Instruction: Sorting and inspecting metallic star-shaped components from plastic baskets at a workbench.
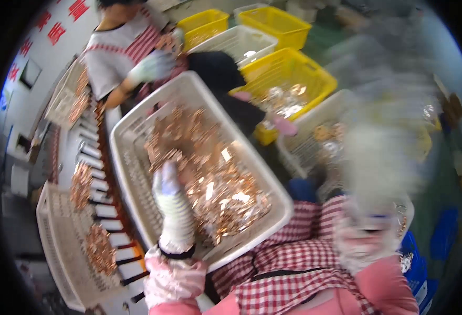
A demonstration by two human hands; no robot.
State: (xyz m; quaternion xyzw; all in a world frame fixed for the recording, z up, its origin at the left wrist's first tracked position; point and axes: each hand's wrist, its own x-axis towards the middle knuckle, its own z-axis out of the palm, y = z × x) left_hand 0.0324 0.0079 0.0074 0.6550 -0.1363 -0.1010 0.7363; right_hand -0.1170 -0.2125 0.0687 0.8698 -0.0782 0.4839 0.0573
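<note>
Although much of the view is smeared by motion, a large white perforated plastic basket [131, 157] is seen at the centre, tilted across the lap, and it serves as the reference here. Inside it, a heap of small copper-coloured metal parts [210, 173] is piled, filling most of the floor. The parts are judged rigid, shiny and individually light, though dense and heavy in bulk; being tangled and possibly sharp-edged, they are best taken in small pinches from the top of the heap. The left hand [172, 202], gloved in white knit, is extended over the basket's near half, fingers reaching into the parts; whether anything is gripped cannot be told. The right hand [365, 244], also gloved, is held well to the right of the basket, badly blurred; its grip cannot be told. Beyond the basket, yellow crates [289, 79] are noted.
</note>
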